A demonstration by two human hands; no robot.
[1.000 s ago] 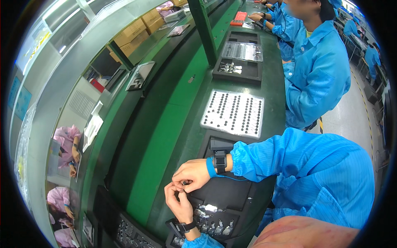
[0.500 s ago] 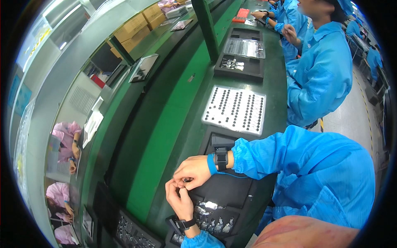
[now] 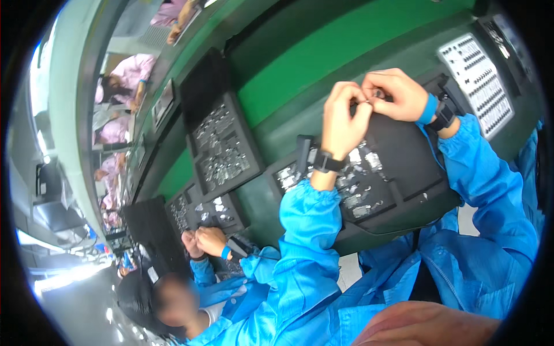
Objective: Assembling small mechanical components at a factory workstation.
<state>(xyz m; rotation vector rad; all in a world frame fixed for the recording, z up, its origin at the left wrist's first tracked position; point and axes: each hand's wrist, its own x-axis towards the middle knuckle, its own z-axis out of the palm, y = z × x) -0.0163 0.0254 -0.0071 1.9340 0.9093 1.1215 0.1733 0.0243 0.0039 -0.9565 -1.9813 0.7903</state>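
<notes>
My left hand [image 3: 341, 120] and my right hand [image 3: 400, 95] meet at the fingertips above a black foam tray [image 3: 407, 153]. Both are closed in a pinch. A small dark part [image 3: 378, 94] shows between the fingers of my right hand; its kind is too small to tell. What my left fingertips grip is hidden. Beneath my left wrist, small shiny metal parts [image 3: 360, 202] lie in the tray's compartment. Each wrist wears a black band, and a blue strap with a thin cord is on the right one.
A white tray with rows of black round parts [image 3: 479, 83] lies at the right. Left of me stands another black tray [image 3: 254, 164] of metal parts. A co-worker's hands [image 3: 203, 241] work further left. Behind the bench runs a green belt [image 3: 300, 63].
The view has swung left, bringing a co-worker and more part trays into sight. My hands stay joined at the fingertips, now further right in the picture.
</notes>
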